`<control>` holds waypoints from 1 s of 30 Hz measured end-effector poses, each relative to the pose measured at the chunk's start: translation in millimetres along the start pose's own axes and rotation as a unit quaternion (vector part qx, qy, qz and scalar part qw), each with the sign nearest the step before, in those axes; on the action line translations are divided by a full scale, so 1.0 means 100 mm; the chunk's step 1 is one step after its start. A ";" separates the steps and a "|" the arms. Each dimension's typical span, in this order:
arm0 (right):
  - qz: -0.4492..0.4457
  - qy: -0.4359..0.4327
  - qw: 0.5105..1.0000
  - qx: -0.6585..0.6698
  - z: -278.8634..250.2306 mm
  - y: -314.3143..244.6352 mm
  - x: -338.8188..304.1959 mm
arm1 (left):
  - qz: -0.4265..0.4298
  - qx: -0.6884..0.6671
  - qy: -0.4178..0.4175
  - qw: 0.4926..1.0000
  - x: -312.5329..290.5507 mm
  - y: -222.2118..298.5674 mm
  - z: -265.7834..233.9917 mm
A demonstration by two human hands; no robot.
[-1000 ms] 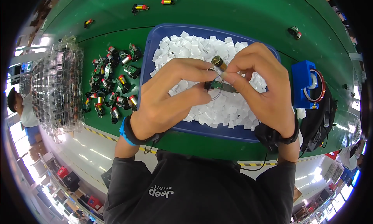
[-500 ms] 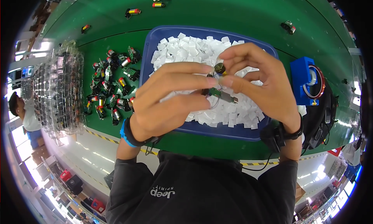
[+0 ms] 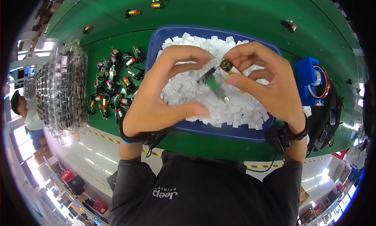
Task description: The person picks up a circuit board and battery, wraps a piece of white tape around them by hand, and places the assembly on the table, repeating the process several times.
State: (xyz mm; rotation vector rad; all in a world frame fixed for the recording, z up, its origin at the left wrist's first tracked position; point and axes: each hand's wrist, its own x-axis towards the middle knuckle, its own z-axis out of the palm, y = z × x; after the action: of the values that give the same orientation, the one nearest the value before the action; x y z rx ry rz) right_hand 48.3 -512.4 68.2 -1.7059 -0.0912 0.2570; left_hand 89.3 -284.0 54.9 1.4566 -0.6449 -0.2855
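Over the white squares, my right hand [image 3: 270,79] pinches a small cylinder [image 3: 226,65] with a dark, gold-centred round end between thumb and fingers. The cylinder's side by my fingers looks white. Thin wires join it to a green circuit board [image 3: 212,84], which hangs between my hands, smeared by motion, with a black part at one end. Curved around the board's left side, my left hand [image 3: 152,88] is open, thumb well apart from its fingers. No grip of that hand on the board shows. Beneath both hands lie many loose white squares [image 3: 239,112] in a blue tray [image 3: 156,38].
Left of the tray lies a pile of similar battery-and-board assemblies [image 3: 111,73]. Stacked clear plastic trays [image 3: 62,92] stand farther left. A blue tape dispenser [image 3: 307,81] stands right, beside a black bag [image 3: 333,112]. Several assemblies lie along the far green table [image 3: 219,14]. A person [image 3: 29,108] is at far left.
My left hand has let go of the wires and opened, its thumb dropping away from the fingers. The circuit board has swung and tilted downward. My right hand still holds the cylinder.
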 end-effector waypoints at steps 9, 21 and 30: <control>-0.167 0.042 0.974 -0.145 0.06 0.02 -0.04 | -0.097 0.109 -0.068 0.987 0.00 0.02 0.00; -0.206 0.048 0.944 -0.251 0.14 0.03 -0.03 | -0.152 0.274 -0.041 0.949 -0.05 0.03 0.12; -0.299 0.037 0.898 -0.319 0.13 -0.03 -0.03 | -0.172 -0.110 -0.045 0.978 -0.01 -0.02 -0.02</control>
State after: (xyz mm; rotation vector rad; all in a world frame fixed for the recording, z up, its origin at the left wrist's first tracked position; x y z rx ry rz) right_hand 43.0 -499.7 69.5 -2.2328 -0.6963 -0.3406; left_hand 90.6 -282.0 52.5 1.3425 -0.4136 -0.6751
